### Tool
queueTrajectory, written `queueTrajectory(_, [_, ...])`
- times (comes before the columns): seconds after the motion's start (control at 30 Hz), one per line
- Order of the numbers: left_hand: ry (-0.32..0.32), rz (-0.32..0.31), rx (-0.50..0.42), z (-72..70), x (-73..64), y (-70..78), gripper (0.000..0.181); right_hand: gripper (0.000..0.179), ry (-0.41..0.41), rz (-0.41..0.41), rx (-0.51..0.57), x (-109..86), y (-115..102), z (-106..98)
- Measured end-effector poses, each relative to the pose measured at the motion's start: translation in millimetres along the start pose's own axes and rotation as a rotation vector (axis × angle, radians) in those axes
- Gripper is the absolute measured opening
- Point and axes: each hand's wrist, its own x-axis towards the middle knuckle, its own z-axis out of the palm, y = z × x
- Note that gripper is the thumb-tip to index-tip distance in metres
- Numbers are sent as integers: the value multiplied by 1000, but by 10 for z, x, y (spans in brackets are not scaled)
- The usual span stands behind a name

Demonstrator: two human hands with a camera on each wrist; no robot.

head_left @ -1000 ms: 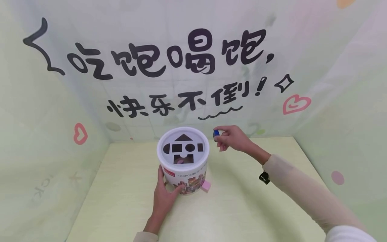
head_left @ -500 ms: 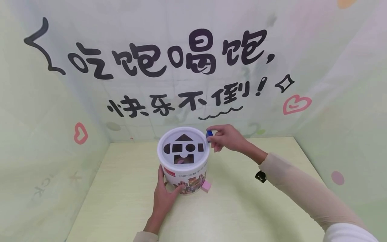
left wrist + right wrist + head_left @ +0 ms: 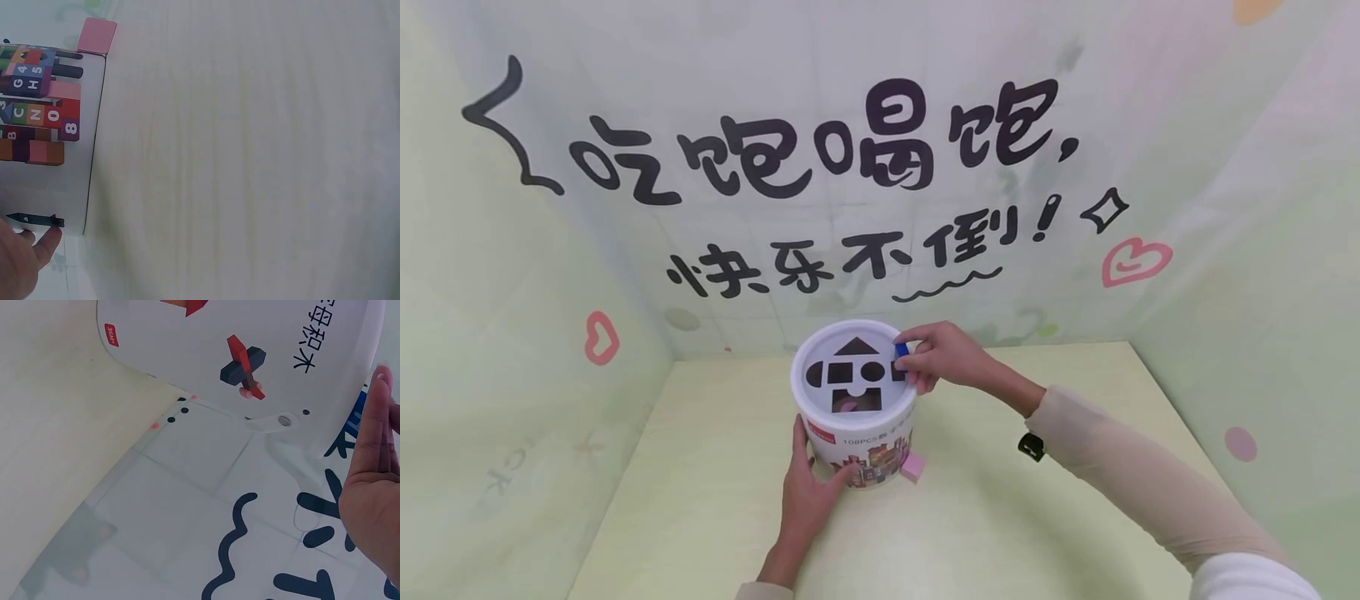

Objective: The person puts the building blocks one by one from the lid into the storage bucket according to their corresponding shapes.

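A white toy bucket (image 3: 880, 435), printed with pictures of blocks, stands on the table. Its lid (image 3: 817, 402) has several shaped holes: triangle, half circle, square, circle, small rectangle and arch. My left hand (image 3: 808, 496) holds the bucket's lower left side, thumb in front; in the left wrist view only part of this hand (image 3: 17, 262) shows. Between thumb and fingers my right hand (image 3: 951, 357) pinches a small blue block (image 3: 901, 357) over the lid's right rim, beside the small rectangular hole. From the right wrist, the hand (image 3: 375, 456) mostly covers the blue block.
A pink block (image 3: 913, 467) lies on the table (image 3: 1000, 517) against the bucket's lower right side. Behind the table rises a pale wall sheet (image 3: 760, 325) with large black lettering. A pink piece (image 3: 847, 407) shows inside the arch hole.
My right hand has moved left with the blue block, from beside the bucket to over the lid's right edge. The left hand and the bucket stay in place.
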Motion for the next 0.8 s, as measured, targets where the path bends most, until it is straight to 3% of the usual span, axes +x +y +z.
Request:
queueTrajectory(0.33, [6, -4, 5, 3, -19, 14, 109, 38, 23, 29, -48, 34, -42, 128])
queueTrajectory(0.8, [2, -7, 6, -2, -11, 16, 109, 35, 35, 47, -72, 36, -66, 132])
